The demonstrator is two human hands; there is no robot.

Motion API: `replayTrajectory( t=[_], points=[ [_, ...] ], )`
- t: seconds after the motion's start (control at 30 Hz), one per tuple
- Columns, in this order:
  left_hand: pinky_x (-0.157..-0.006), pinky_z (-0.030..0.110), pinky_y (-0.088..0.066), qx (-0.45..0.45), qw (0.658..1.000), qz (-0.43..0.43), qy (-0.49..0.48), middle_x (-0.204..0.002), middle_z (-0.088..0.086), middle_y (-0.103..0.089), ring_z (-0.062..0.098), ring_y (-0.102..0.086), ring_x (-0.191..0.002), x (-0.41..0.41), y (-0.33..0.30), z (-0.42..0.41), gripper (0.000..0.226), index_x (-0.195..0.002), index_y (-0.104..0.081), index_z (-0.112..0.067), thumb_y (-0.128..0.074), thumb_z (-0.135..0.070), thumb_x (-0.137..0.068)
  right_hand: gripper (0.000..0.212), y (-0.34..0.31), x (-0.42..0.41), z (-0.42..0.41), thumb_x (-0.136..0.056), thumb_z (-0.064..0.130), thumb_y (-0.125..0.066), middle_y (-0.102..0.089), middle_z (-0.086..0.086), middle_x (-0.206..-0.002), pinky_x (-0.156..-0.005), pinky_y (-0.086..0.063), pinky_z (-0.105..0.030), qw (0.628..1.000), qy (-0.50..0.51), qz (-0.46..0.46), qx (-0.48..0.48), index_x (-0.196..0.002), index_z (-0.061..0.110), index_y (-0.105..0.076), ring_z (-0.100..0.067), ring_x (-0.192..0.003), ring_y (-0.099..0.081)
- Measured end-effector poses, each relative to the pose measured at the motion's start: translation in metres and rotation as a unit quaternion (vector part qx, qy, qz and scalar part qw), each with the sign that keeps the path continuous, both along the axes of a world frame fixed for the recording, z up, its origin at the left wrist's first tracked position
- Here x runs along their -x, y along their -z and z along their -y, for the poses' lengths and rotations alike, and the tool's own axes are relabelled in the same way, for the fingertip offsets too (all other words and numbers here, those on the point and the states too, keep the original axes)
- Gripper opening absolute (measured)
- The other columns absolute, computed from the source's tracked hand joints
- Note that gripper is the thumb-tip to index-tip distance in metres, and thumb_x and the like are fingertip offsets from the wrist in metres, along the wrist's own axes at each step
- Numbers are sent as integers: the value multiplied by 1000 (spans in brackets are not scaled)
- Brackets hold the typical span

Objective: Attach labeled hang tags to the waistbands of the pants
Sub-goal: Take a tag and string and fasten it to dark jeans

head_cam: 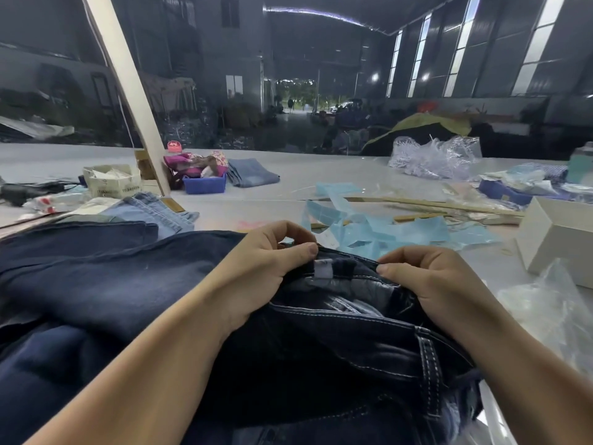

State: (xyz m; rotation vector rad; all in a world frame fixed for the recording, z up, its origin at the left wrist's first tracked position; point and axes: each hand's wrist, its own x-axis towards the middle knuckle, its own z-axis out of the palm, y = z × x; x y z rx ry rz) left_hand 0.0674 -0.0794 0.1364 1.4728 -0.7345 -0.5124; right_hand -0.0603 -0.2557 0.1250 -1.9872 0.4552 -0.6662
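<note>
Dark blue jeans (337, 348) lie across the table in front of me, waistband (348, 255) turned up toward the far side. My left hand (272, 264) pinches the waistband's left part between thumb and curled fingers. My right hand (426, 277) pinches the same waistband further right. Between the two hands a small pale sewn-in label (323, 268) shows on the inside of the band. More dark denim (96, 277) is piled to the left. No hang tag is visible in either hand.
Light blue backing strips (378, 229) lie just beyond the jeans. A white box (558, 242) stands at right, clear plastic bags (433, 155) behind it. A blue bin (205, 184), folded light jeans (253, 171), a cardboard box (112, 181) and a slanted wooden post (128, 91) are at back left.
</note>
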Motion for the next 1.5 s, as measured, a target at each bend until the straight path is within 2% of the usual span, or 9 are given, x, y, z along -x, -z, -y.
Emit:
replayTrajectory(
  t=[0.27,0.47,0.6,0.7,0.83,1.0,1.2,1.4,1.5],
  points=[
    [-77,29,-58,14,994,90,63,-99,4,-74,24,-73,-88,8,4,-12,38,-101,-66,-31,-82,-35,-67,18,16,28,-17,-86,15,-70,-66,-12,-65,-52,-40,-29,990,30,135,35,-81,32,-74,-42,-57,-54],
    [-95,28,-50,52,987,93,119,-124,-2,-68,13,-63,-115,33,-12,-5,69,-136,-48,-30,-74,-40,-73,7,14,49,-19,-85,34,-64,-70,10,-72,-52,-48,-20,945,165,258,111,-89,37,-68,-10,-63,-64],
    [-119,25,-22,-89,958,253,104,-159,-24,-20,-7,-24,-142,56,-24,19,121,-149,6,-53,-73,-69,-59,14,11,57,-18,-85,39,-52,-62,2,-69,-51,-43,-26,925,181,312,124,-83,30,-61,-14,-57,-55],
    [-113,16,9,-198,898,388,57,-155,-29,25,-10,16,-143,74,-20,52,111,-147,25,-43,-48,-82,-73,8,0,61,-8,-85,35,-48,-55,3,-70,-51,-41,-26,919,191,333,91,-84,30,-53,-13,-58,-51],
    [-120,38,-1,-362,812,422,177,-164,-3,4,19,3,-151,82,-11,92,76,-156,-11,-24,-26,-67,-96,16,-32,53,18,-80,44,-49,-59,7,-89,-59,-37,-20,954,205,207,66,-88,31,-54,5,-72,-54],
    [-85,28,-39,-348,853,330,207,-125,5,-58,20,-53,-110,30,-53,102,39,-131,-56,-17,-43,-40,-102,6,-70,2,35,-84,27,-64,-63,6,-74,-57,-38,-29,989,111,27,93,-81,22,-62,-9,-68,-58],
    [-91,40,-44,-602,556,573,11,-126,6,-57,28,-55,-111,-72,-44,114,34,-128,-57,-17,-50,-24,-95,24,-64,-104,42,-89,25,-66,-64,-7,-91,-61,-50,-29,909,-60,-369,184,-105,7,-62,-18,-70,-60],
    [-93,37,-49,-636,619,461,10,-111,6,-60,26,-58,-100,-186,-13,163,30,-120,-63,-12,-52,-20,-92,25,-58,-207,68,-93,19,-62,-57,-6,-81,-82,-53,-38,799,-88,-491,335,-112,3,-60,-21,-74,-58],
    [-87,36,-49,-602,658,452,0,-120,4,-63,25,-61,-107,-220,34,184,30,-119,-62,-15,-50,-21,-92,35,-4,-256,81,-97,13,-49,-58,-13,-123,-95,-47,-40,792,-68,-478,374,-131,5,-53,-28,-105,-57]
  ],
)
